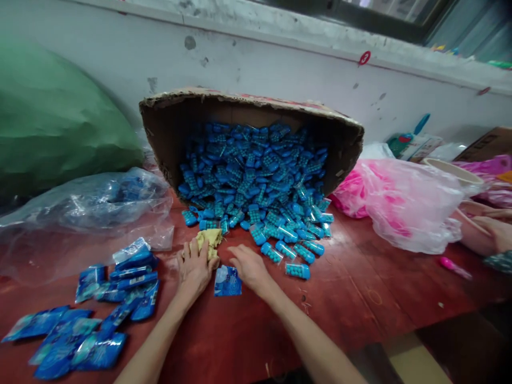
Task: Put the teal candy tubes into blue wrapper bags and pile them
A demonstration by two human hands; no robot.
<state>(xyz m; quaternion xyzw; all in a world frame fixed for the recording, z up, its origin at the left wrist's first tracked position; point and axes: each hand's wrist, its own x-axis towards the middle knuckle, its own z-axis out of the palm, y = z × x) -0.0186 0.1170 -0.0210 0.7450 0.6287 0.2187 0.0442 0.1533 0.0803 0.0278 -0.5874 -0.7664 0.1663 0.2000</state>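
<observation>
My left hand (196, 266) rests with its fingers spread on a crumpled yellow cloth (212, 238) on the red table. Close to its right lies a flat blue packet (228, 281). Over the right edge of that packet is my right hand (248, 266), its fingers apart and nothing visible in them. Behind both hands, a cardboard box (160, 128) lies on its side, and small blue-capped bottles (256, 176) with blue beads spill from it onto the table.
Blue filled packets (132, 282) lie in piles at the left. A clear plastic bag (92, 200) and a large green bag (60, 117) stand behind them. At the right are a pink-and-white bag (412, 200), a pink tube (455, 268) and another person's hand (498, 226).
</observation>
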